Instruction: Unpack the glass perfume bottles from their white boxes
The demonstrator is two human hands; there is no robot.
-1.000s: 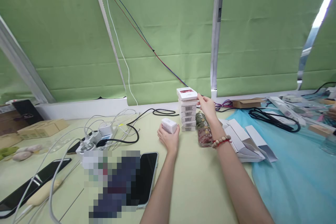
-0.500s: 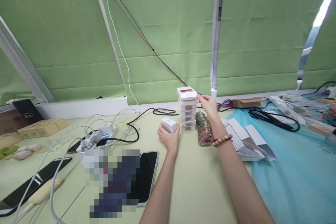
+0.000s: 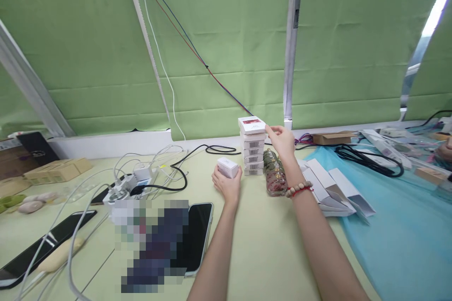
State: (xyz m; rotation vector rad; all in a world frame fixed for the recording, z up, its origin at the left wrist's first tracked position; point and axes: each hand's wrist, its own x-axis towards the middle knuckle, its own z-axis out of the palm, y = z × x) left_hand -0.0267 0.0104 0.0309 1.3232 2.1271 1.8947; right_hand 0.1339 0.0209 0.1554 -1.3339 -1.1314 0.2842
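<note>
A stack of several small white boxes [image 3: 253, 150] with barcode labels stands at the far middle of the pale green table [image 3: 268, 254]. Its top box [image 3: 251, 125] has a red mark on the lid. My right hand [image 3: 282, 141], with a bead bracelet on the wrist, touches the right edge of that top box with its fingertips. My left hand [image 3: 228, 183] rests on the table left of the stack and grips one more small white box [image 3: 227, 168]. A clear glass bottle [image 3: 274, 174] with a patterned filling stands between the stack and my right wrist.
Flat unfolded white cartons [image 3: 332, 188] lie on the right by a blue cloth [image 3: 399, 225]. Two phones [image 3: 197, 235] lie at the near left among white and black cables [image 3: 155, 178] and a power strip. Brown cardboard boxes [image 3: 58, 170] sit far left. Another person's hand [image 3: 445, 149] shows at the right edge.
My right hand's fingers have slid up from the stack's side to the top box's right edge. My left hand and its box have stayed still.
</note>
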